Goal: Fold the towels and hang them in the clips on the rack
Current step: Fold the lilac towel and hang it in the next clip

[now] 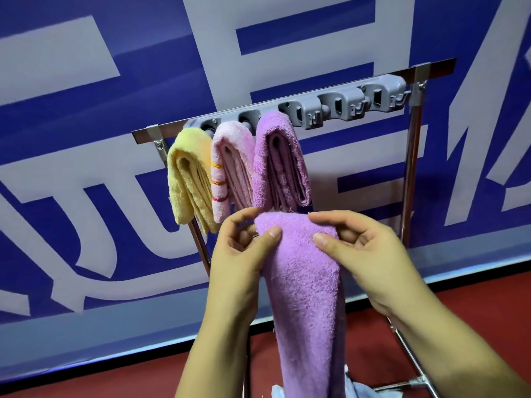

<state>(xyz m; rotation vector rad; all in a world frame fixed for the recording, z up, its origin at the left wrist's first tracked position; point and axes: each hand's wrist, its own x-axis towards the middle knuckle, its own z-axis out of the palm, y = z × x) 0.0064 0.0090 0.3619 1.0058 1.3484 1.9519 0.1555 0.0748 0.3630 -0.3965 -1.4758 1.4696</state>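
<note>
A folded lilac towel [304,285] hangs down from both my hands in front of the rack. My left hand [244,248] pinches its top left corner between thumb and fingers. My right hand [359,248] pinches the top right the same way. On the steel rack [413,156] a grey clip strip [339,106] runs along the top bar. A yellow towel [188,179], a pink striped towel [227,170] and a purple towel [280,159] hang folded from its left clips. The clips to the right hold nothing.
A blue banner with large white letters [115,196] covers the wall behind the rack. Red floor [115,377] lies below. Light blue cloth [365,390] shows at the bottom near the rack's lower bar [402,386].
</note>
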